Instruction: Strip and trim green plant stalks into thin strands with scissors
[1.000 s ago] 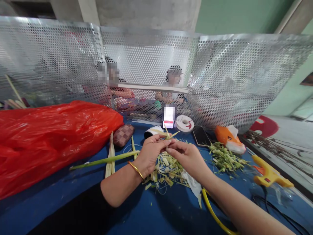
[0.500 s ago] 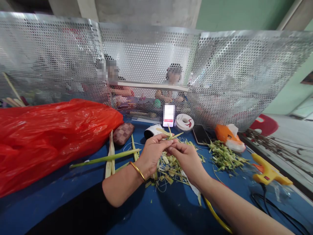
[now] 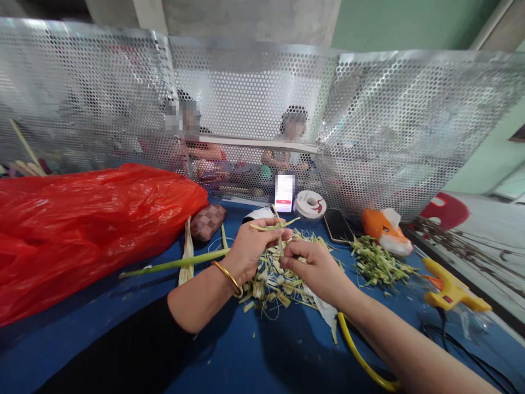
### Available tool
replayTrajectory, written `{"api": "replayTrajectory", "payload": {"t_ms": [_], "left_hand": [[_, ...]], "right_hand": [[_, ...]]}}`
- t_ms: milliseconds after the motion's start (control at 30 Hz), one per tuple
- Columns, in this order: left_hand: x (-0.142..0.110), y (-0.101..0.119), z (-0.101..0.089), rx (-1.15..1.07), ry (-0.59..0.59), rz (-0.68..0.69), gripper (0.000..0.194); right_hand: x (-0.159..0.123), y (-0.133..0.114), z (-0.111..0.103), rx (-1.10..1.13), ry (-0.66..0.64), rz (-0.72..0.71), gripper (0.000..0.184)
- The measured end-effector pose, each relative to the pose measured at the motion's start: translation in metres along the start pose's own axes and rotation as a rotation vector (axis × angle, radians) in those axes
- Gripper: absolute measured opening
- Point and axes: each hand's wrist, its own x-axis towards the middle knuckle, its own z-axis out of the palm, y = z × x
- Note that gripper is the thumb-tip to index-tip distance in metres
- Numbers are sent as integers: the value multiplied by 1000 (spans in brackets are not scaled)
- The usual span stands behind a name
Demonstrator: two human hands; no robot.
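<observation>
Left hand [image 3: 252, 247] and right hand [image 3: 315, 269] share one leaf-strip piece [image 3: 279, 225]

Left thumb and fingers pinch the piece around its crossing, so it sits at their tips, with loose ends poking up and out to both sides. One strip runs down from there to the right hand, lower and to the right, whose thumb and forefinger grip near its lower end (the fold itself is too small to read). Directly beneath lies a heap of scraps [image 3: 283, 284] on the blue table [image 3: 229, 355]. To the left, a green stalk [image 3: 164, 266] crosses a pale husk [image 3: 187, 249], near a checked pouch [image 3: 209, 221] and a red plastic bag [image 3: 102, 219]. Beyond the hands stand a lit phone [image 3: 284, 191] and, just beside it, a white spool [image 3: 309, 205]. Farther right, green trimmings [image 3: 379, 262] lie near a yellow glue gun [image 3: 453, 289].
</observation>
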Motion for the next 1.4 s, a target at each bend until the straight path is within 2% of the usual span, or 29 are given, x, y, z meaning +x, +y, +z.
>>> {"api": "replayTrajectory", "payload": {"t_ms": [267, 367, 433, 567, 633, 767, 1000, 1133, 1233, 1400], "left_hand": [[4, -4, -3, 17, 11, 36, 24], [7, 0, -6, 41, -1, 64, 21], [8, 5, -9, 76, -16, 70, 21], [7, 10, -12, 148, -116, 18, 22], [5, 9, -11, 160, -168, -13, 21], [3, 2, -8, 136, -214, -55, 26], [5, -14, -5, -16, -152, -77, 26], [6, -14, -4, 167, -189, 70, 21], [8, -9, -4, 284, -173, 169, 17], [10, -5, -5, 370, -153, 197, 16]], "right_hand": [[-2, -2, 1, -38, -20, -79, 24], [0, -2, -2, -27, -23, -46, 25], [3, 2, -8, -30, 33, 19, 25], [10, 12, -20, 104, 292, 125, 23], [12, 15, -22, 194, 263, 129, 23], [10, 16, -17, 66, 161, 66, 23], [6, 17, -4, -184, 207, -34, 31], [5, 15, -2, -273, 201, -96, 30], [2, 11, -4, -276, 221, -151, 31], [-2, 3, -6, -274, 235, -231, 30]]}}
